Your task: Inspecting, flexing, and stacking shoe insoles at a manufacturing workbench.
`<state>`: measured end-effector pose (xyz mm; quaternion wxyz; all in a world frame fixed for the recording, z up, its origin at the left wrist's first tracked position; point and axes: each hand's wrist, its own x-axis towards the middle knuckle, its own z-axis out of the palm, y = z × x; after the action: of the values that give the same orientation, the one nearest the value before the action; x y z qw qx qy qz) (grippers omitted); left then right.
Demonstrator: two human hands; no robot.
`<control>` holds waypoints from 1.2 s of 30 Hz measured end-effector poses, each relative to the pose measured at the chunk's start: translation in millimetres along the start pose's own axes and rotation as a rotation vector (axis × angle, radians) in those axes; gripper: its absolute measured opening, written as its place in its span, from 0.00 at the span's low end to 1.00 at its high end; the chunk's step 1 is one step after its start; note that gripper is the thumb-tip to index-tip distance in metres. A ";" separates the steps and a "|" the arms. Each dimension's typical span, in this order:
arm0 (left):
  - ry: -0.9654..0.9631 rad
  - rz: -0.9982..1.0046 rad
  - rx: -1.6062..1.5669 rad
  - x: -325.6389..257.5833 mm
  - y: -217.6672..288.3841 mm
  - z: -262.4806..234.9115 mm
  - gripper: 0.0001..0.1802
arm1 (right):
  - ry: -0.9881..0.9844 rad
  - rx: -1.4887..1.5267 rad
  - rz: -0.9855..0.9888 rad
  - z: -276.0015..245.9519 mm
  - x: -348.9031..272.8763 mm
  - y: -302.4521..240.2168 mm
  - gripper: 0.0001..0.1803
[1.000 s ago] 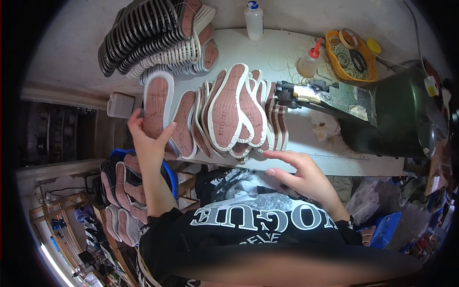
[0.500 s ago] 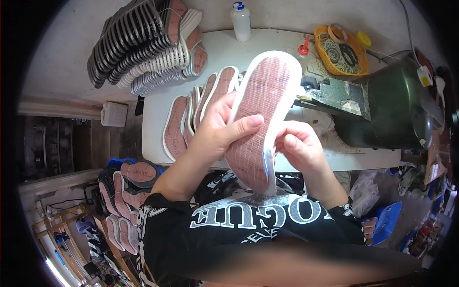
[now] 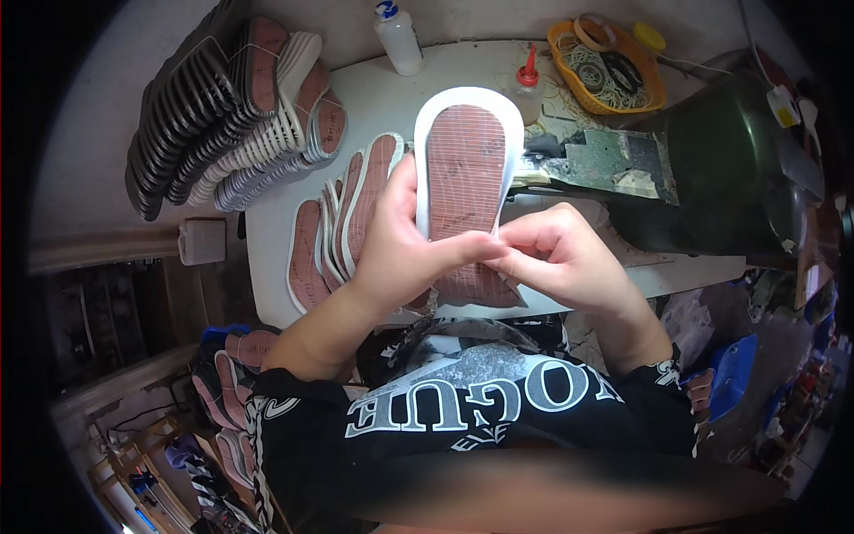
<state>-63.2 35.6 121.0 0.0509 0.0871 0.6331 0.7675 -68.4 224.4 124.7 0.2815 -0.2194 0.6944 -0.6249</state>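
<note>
A shoe insole (image 3: 464, 165) with a reddish-brown, finely lined face and a wide white rim stands nearly upright in front of my chest. My left hand (image 3: 405, 240) is closed around its left side, the thumb lying across the face and the fingers hidden behind. At the insole's right edge, by the left thumb tip, my right hand (image 3: 565, 254) pinches with thumb and forefinger. Its fingers partly cover what lies between them. Left of the held piece, several similar insoles (image 3: 369, 191) lean in a row on the white table (image 3: 267, 240).
Bundles of tied insoles (image 3: 191, 125) are piled at the far left. A white bottle (image 3: 398, 40), a red-tipped glue bottle (image 3: 527, 84) and a yellow basket (image 3: 569, 76) of cords stand at the back. A green machine (image 3: 721, 169) occupies the right side. More insoles (image 3: 233, 378) sit low at left.
The insole has turned more upright and shifted slightly left. My right hand has moved from its lower right edge to a pinch beside my left thumb. The whole view has shifted slightly.
</note>
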 end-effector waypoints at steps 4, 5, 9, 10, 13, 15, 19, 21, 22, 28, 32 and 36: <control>0.042 0.009 0.003 29.3 3.1 4.4 0.23 | 0.097 0.382 0.001 6.1 1.7 13.3 0.10; 0.068 0.008 -0.098 39.9 4.4 3.1 0.17 | 0.039 0.447 0.020 8.0 -2.8 11.9 0.11; 0.043 -0.075 -0.054 68.8 -11.9 -12.0 0.16 | 0.067 0.492 0.021 11.0 -16.7 32.3 0.16; 0.072 0.011 0.271 74.6 -22.1 -16.5 0.19 | 0.139 0.567 0.039 11.0 -18.2 35.4 0.15; 0.108 0.103 0.633 83.3 -46.6 -14.1 0.24 | 0.189 0.650 0.051 14.6 -23.4 53.2 0.15; 0.091 0.086 0.631 85.2 -49.6 -9.0 0.25 | 0.218 0.687 0.077 14.0 -25.3 54.8 0.15; 0.115 0.020 0.536 90.5 -56.7 -2.4 0.24 | 0.251 0.705 0.083 10.9 -25.8 50.1 0.15; 0.115 0.066 0.648 96.0 -56.0 1.4 0.24 | 0.306 0.758 0.092 9.5 -25.3 52.1 0.15; 0.118 0.061 0.648 97.8 -56.8 1.7 0.24 | 0.304 0.760 0.097 8.9 -25.7 54.2 0.15; 0.113 0.090 0.688 106.2 -54.8 -2.4 0.24 | 0.193 0.833 0.222 24.8 -26.9 52.7 0.16; 0.021 -0.053 0.584 123.8 -59.4 -16.9 0.24 | 0.307 0.845 0.151 35.3 -13.7 60.0 0.17; -0.036 -0.276 0.503 133.4 -50.3 -19.3 0.27 | 0.313 0.866 0.128 34.7 -2.4 56.9 0.16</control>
<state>-199.3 51.8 77.4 0.1430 0.0233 0.8086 0.5703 -40.8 207.1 66.5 0.2773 0.0585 0.4159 -0.8641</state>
